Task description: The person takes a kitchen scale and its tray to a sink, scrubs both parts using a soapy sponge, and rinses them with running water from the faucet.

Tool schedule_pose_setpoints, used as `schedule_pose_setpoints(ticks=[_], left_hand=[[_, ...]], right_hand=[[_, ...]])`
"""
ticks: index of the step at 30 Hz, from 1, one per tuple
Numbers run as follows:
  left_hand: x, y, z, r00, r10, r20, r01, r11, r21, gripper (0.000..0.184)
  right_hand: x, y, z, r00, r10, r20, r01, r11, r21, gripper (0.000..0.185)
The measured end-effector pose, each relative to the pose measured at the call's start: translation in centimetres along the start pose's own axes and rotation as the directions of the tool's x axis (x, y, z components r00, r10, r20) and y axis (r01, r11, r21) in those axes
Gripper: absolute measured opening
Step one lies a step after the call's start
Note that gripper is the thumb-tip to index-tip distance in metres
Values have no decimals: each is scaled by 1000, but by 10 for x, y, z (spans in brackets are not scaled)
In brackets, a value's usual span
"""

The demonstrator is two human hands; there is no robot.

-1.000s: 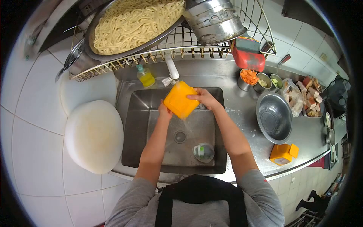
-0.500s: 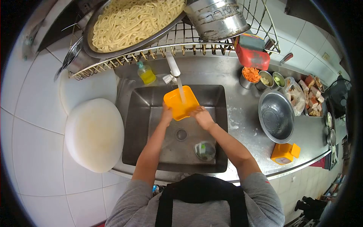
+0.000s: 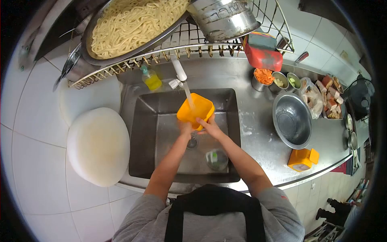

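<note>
An orange plastic container (image 3: 196, 105) is held over the sink (image 3: 147, 139), tilted under the running water of the white faucet (image 3: 178, 69). My left hand (image 3: 185, 128) grips its lower left side. On the lower right rim, my right hand (image 3: 209, 126) has its fingers closed around the wall, the thumb toward the inside. Water runs off below the container near the drain (image 3: 191, 143). A clear rounded container (image 3: 216, 159) with something green and white lies on the sink floor, apart from both hands.
To the right stand a steel bowl (image 3: 292, 121), an orange box with a lid (image 3: 301, 159), a cup of shredded carrot (image 3: 263, 78) and a tray of meat pieces (image 3: 332, 99). White round boards (image 3: 98, 147) lie left. Above, a wire rack (image 3: 193, 46) bears a bowl of noodles (image 3: 137, 28).
The orange container has been tipped more and turned in my hands, showing more of its side. My right hand has shifted slightly, and water now spills below it. The whole view has shifted a little.
</note>
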State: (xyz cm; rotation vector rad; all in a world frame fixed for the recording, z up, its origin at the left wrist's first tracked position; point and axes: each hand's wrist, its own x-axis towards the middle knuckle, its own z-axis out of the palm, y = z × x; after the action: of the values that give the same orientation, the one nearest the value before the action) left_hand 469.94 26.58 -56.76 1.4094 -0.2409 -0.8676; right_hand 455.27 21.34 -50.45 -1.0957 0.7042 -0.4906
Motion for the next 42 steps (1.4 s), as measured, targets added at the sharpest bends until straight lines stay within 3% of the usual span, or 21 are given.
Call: schedule_pose_setpoints(ticks=[1, 3, 6, 7, 9, 10, 12, 15, 18, 21, 22, 24, 25, 27, 30, 33, 36, 39, 40, 42], left_hand=[[-6, -4, 1, 997, -71, -37, 71, 997, 23, 48], [-41, 31, 14, 973, -201, -117, 208, 976, 57, 41], [-4, 29, -23, 980, -155, -127, 187, 936, 299, 41], [11, 22, -35, 998, 68, 7, -61, 841, 537, 38], [30, 18, -50, 846, 355, 398, -517, 364, 775, 33], [34, 20, -50, 846, 402, 349, -502, 384, 775, 31], [23, 56, -30, 834, 493, 248, -480, 425, 768, 30], [40, 84, -28, 779, 219, 588, -621, 132, 773, 32], [38, 110, -18, 741, 5, 671, -671, 11, 741, 27], [23, 126, -5, 931, -161, 328, -269, 305, 913, 28], [19, 124, -5, 945, -145, 293, -233, 331, 914, 28], [13, 112, -12, 969, -115, 217, -159, 381, 911, 30], [10, 104, -17, 977, -114, 182, -101, 502, 859, 32], [7, 89, -23, 986, -123, 109, 12, 714, 700, 39], [-16, 85, -28, 974, -197, 114, 137, 906, 400, 50], [-18, 32, -58, 953, -131, 273, 35, 944, 329, 62], [-28, 27, -42, 897, 218, 385, -303, 937, 175, 67], [-26, 45, -10, 868, 262, 421, -382, 895, 230, 72], [-23, 49, -10, 919, 190, 346, -281, 931, 235, 70], [-4, 48, -26, 979, 28, 200, -74, 972, 223, 66]], right_hand=[[13, 14, -2, 998, -20, -52, 14, 994, -108, 82], [20, 11, -6, 994, 81, -76, -93, 983, -161, 77], [15, -15, -7, 983, 173, -60, -184, 939, -289, 72], [12, -24, -7, 979, 198, -49, -203, 920, -336, 71], [21, -28, -16, 967, 252, -46, -252, 904, -345, 65], [23, -28, -21, 959, 279, -44, -277, 896, -348, 63], [44, 7, -45, 966, 225, 128, -145, 880, -452, 56], [31, -24, -53, 938, 288, 191, -171, 867, -467, 45], [35, -30, -66, 942, 326, 86, -274, 889, -367, 41], [49, -14, -72, 965, 220, -145, -243, 955, -168, 41], [54, -9, -67, 955, 175, -238, -201, 975, -90, 41], [69, 8, -58, 969, 97, -225, -145, 967, -207, 37], [76, 17, -52, 975, 62, -212, -118, 957, -266, 35], [49, 5, -5, 962, 82, -259, -123, 982, -146, 35], [29, 11, 20, 963, 117, -243, -127, 992, -24, 40], [23, 24, -1, 979, 117, -167, -127, 990, -53, 42], [28, 52, -44, 953, 208, -221, -225, 973, -54, 38], [44, 66, -53, 927, 274, -256, -321, 933, -160, 31], [50, 66, -54, 924, 282, -257, -339, 916, -215, 29], [56, 56, -27, 959, 174, -225, -195, 978, -76, 25]])
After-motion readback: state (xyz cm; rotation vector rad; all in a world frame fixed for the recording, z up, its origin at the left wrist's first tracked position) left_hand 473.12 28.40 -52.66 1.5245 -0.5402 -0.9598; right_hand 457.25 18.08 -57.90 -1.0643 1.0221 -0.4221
